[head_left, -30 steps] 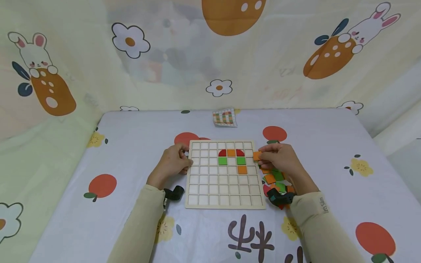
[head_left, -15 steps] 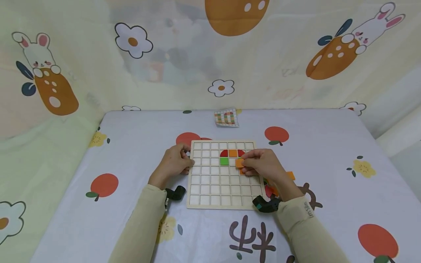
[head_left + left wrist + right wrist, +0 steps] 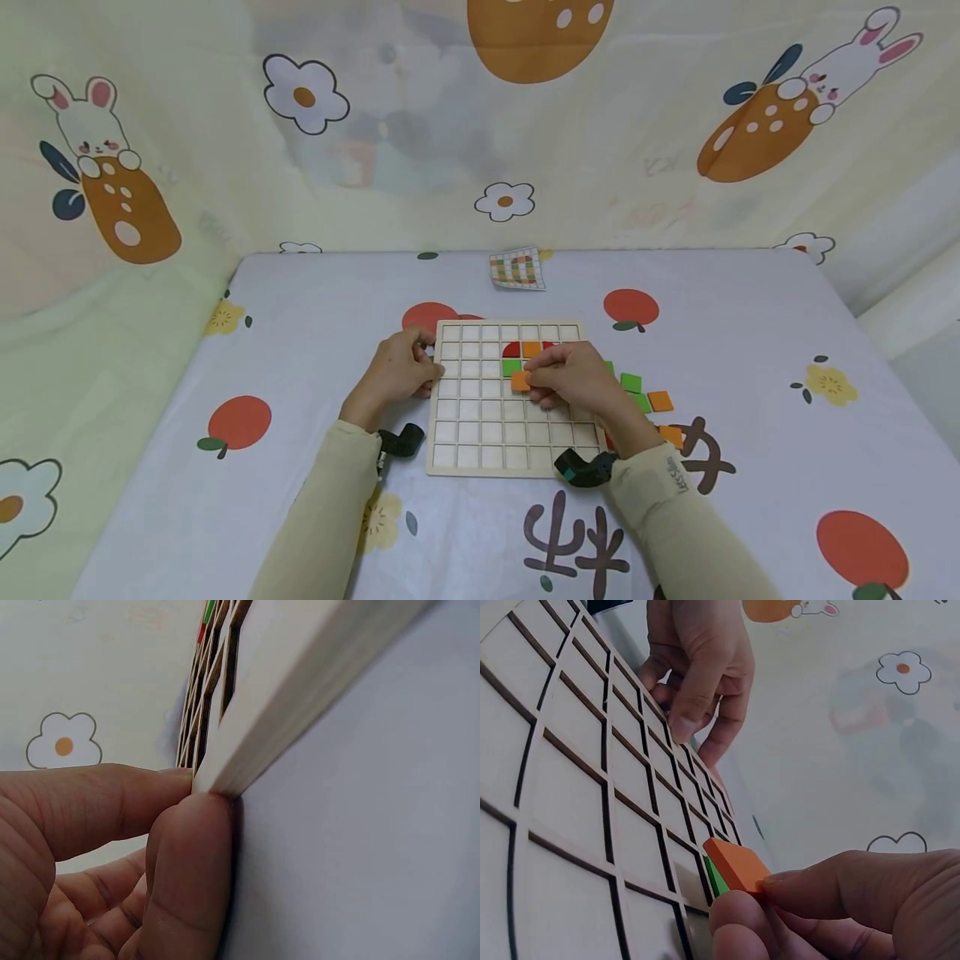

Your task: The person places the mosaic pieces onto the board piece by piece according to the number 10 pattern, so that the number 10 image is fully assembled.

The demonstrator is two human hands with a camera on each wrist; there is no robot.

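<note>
One orange tile (image 3: 521,382) is being pinched between the thumb and fingers of the right hand (image 3: 573,379), tilting over the gridded board (image 3: 472,433) by the near side of a green tile (image 3: 511,367); whether it is touching the board, I cannot tell. The left hand (image 3: 393,368) is gripping the board's left edge between thumb and finger. On the board, beyond the held piece, a second orange tile (image 3: 531,349) is lying between two rounded red pieces (image 3: 511,350), the right one being partly hidden by the right hand. Just right of the board, loose green tiles (image 3: 631,382) and loose orange tiles (image 3: 660,401) are lying scattered. Beyond the board's far edge, a small pattern card (image 3: 516,269) is resting on the white tablecloth (image 3: 337,317). Farther beyond the board, a pale curtain (image 3: 600,167) printed with rabbits and flowers is hanging.
</note>
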